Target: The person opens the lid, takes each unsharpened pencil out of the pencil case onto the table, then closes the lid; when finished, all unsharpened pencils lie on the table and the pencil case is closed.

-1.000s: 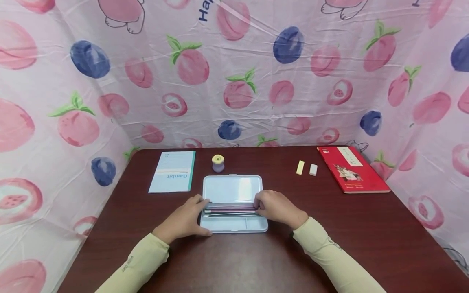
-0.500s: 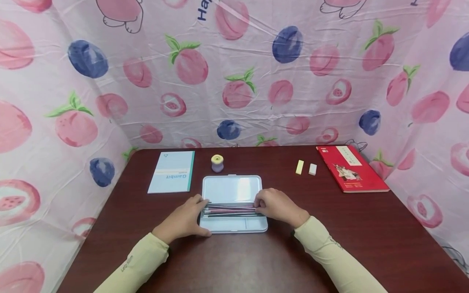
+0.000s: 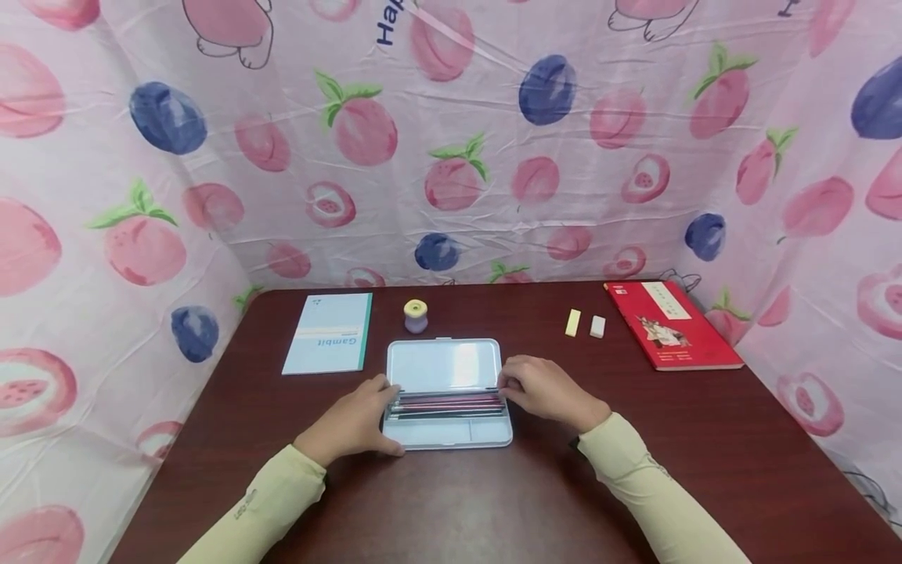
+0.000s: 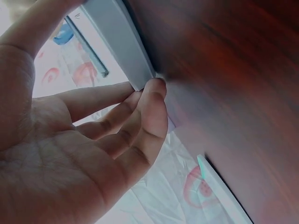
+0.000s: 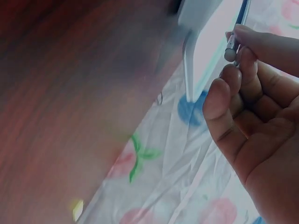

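A pale blue pencil case (image 3: pixel 426 364) lies opened on the table, its lid folded to the far side. Several pencils (image 3: pixel 447 407) lie lengthwise in its long compartment; the two near compartments hold nothing visible. My left hand (image 3: pixel 352 419) grips the case's left end, thumb at the near corner and fingers toward the hinge. In the left wrist view those fingertips touch the case's edge (image 4: pixel 117 37). At the right end, my right hand (image 3: pixel 546 389) pinches the eraser end of a pencil (image 5: pixel 231 52) between thumb and index finger, its other fingers curled.
Behind the case stands a small yellow and purple pot-shaped object (image 3: pixel 416 316). A light blue notebook (image 3: pixel 327 333) lies at the back left. A yellow block (image 3: pixel 573 323), a white eraser (image 3: pixel 597 327) and a red book (image 3: pixel 669 325) lie at the back right.
My right hand has shifted a little to the right, toward the case's right edge, and the pencils in the case have changed position slightly. My left hand keeps its place on the case.
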{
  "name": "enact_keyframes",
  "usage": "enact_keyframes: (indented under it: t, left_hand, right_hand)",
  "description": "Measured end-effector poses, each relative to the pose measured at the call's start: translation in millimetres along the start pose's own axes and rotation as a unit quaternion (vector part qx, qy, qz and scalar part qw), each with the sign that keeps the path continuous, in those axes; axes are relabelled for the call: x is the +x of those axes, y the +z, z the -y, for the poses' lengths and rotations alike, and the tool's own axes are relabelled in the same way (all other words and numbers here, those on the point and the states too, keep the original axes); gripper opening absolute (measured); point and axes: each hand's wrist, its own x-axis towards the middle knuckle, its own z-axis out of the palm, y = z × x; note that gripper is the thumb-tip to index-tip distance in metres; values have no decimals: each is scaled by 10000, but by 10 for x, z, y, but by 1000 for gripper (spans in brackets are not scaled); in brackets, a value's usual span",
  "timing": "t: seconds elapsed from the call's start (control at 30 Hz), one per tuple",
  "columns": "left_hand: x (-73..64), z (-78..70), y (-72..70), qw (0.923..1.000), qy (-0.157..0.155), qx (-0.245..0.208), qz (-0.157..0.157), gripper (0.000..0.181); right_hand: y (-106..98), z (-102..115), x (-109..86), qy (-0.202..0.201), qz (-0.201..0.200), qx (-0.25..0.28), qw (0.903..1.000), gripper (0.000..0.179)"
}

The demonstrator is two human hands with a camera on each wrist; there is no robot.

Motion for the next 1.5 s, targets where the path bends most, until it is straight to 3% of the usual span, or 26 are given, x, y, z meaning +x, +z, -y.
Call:
enact_keyframes:
  t: [0.3,0.57,0.77,1.17,1.5]
  left_hand:
    - [-7,-15,7,9999,-31,-161,19,99]
    - [-5,-14,-5,10000,4,-50,2,98]
    - [-13,-17,-5,9999,-11,-98,14,98]
    - [-26,-9,8,9998,-51,-190,22,99]
    - [-1,6,18,10000,25,-56,7,100]
  right_hand:
    - [-235,-431,-220,289,30,202,9994,14]
    - [-366,-944,-513,517,439,970,9930,10]
    - [-405,-1198,-702,629,423,1275,9889,9]
    - [-404,-1381,-842,1152,323,1051,9872,9]
    - [-381,-1403,-801,1085,261,681,9914,9]
